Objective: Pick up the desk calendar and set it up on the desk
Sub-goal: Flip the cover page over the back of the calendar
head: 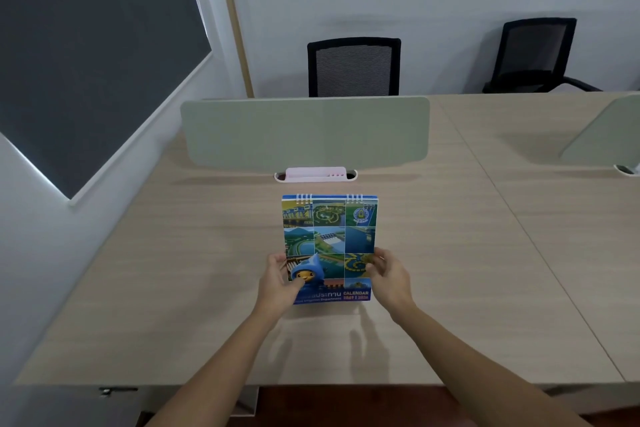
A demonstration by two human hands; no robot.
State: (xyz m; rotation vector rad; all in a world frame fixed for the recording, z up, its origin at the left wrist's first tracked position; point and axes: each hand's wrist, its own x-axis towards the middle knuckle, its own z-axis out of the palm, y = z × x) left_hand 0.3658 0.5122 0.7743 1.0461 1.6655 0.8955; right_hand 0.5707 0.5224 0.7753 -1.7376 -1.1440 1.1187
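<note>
A spiral-bound desk calendar [329, 236] with a blue and green photo-grid cover is held over the middle of the light wood desk [173, 270]. Its wire binding points away from me and its printed title edge is nearest me. My left hand [278, 282] grips its lower left edge, thumb on the cover. Its lower right edge is gripped by my right hand [389, 276]. Shadows on the desk below suggest the calendar is lifted, though its near edge may touch the surface.
A pale green divider panel [304, 132] stands across the desk behind the calendar, with a pink cable tray [316, 173] at its foot. Two black mesh chairs [354, 68] [535, 54] stand beyond. A second divider [609, 135] is at right. A dark window blind is at left.
</note>
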